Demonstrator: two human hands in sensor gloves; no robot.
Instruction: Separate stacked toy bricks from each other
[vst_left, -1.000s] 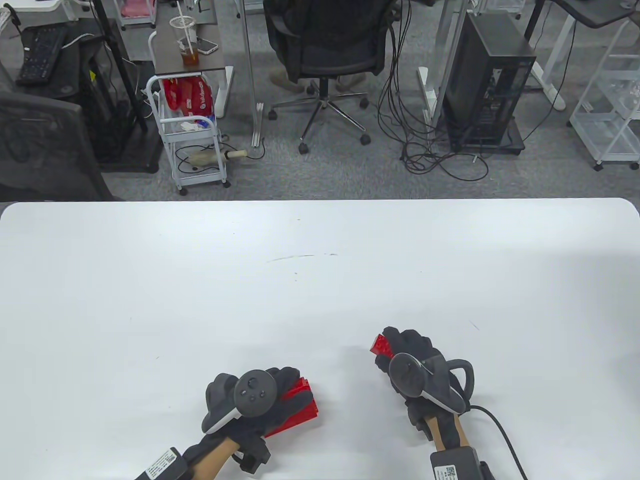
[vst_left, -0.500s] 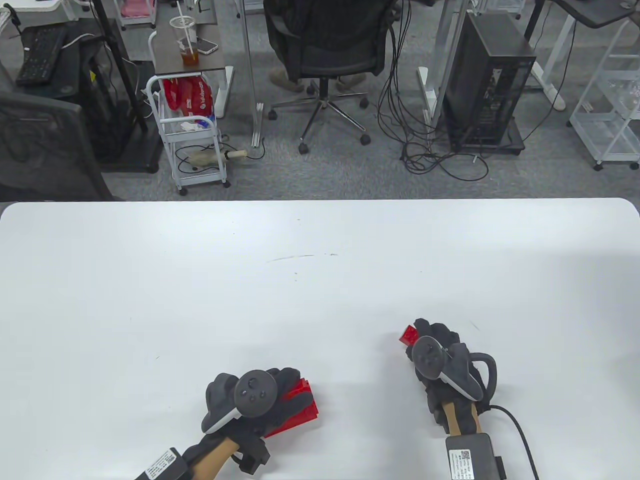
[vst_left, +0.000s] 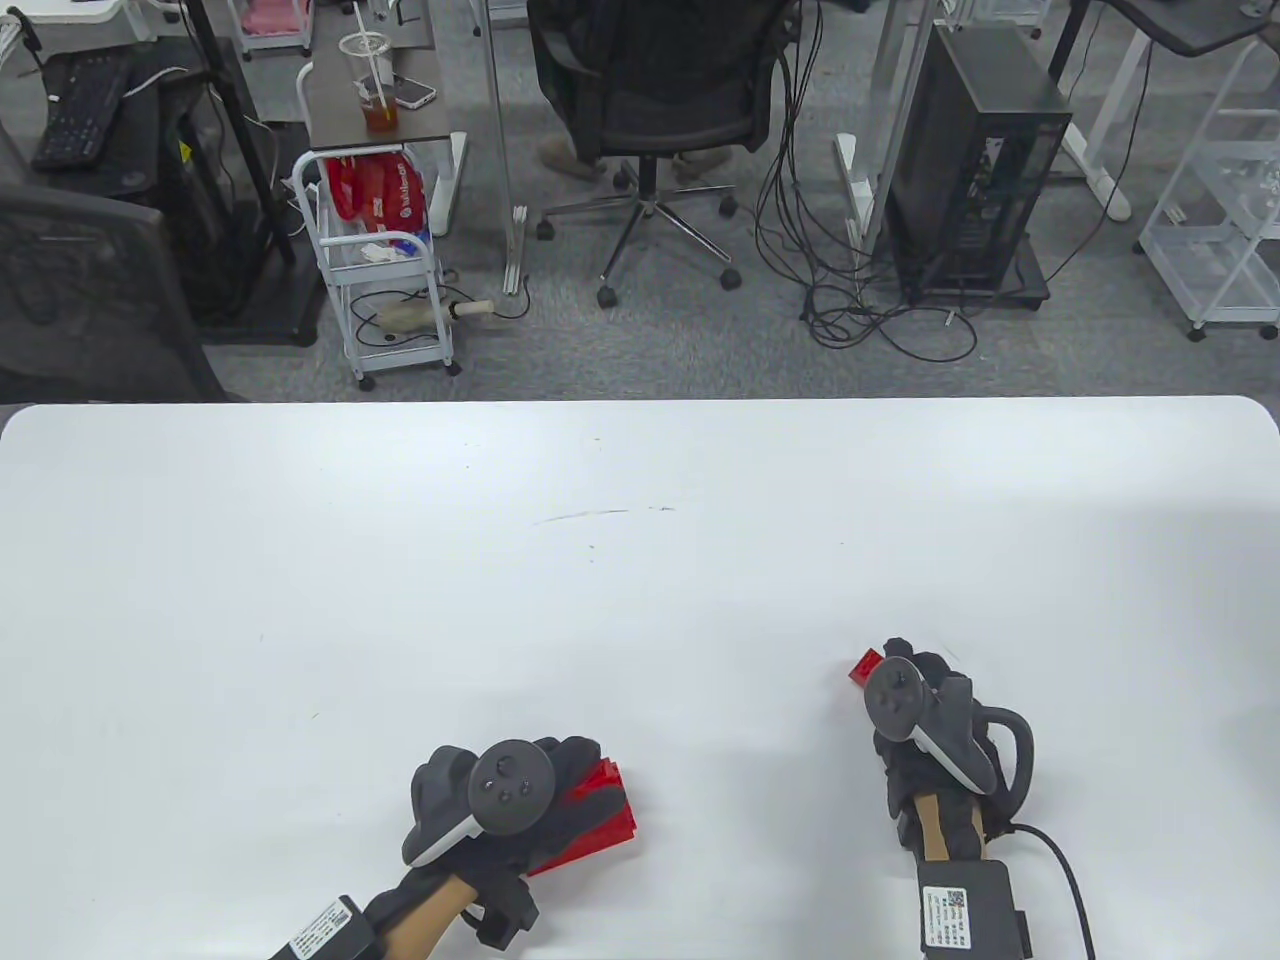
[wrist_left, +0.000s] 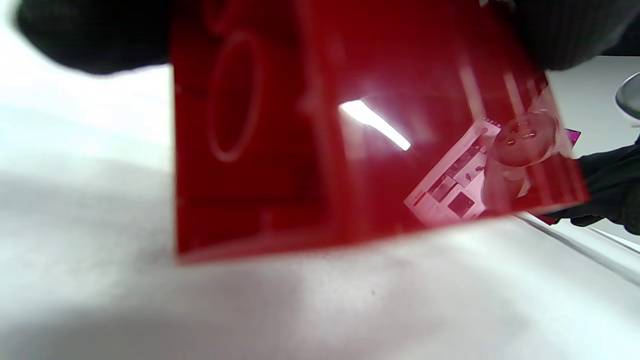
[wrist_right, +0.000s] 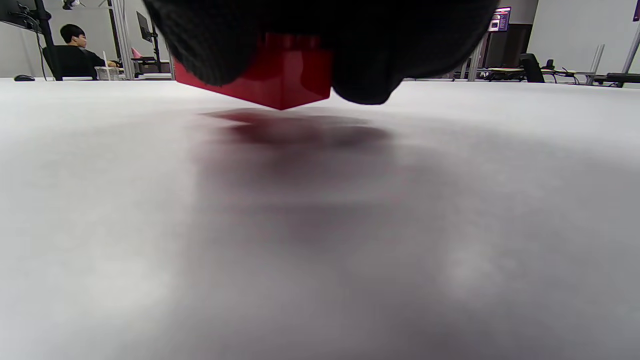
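Note:
My left hand grips a stack of red toy bricks near the table's front edge, left of centre. The stack fills the left wrist view, tilted just above the white table. My right hand holds a single small red brick at its fingertips, to the right of the stack and apart from it. In the right wrist view that brick hangs a little above the table surface with its shadow below, gloved fingers around it.
The white table stretches wide behind and beside both hands. Beyond its far edge stand an office chair, a white cart and a black computer tower on the floor.
My right hand has moved to the right with the small red brick, away from the stack. My left hand and the stack have stayed in place.

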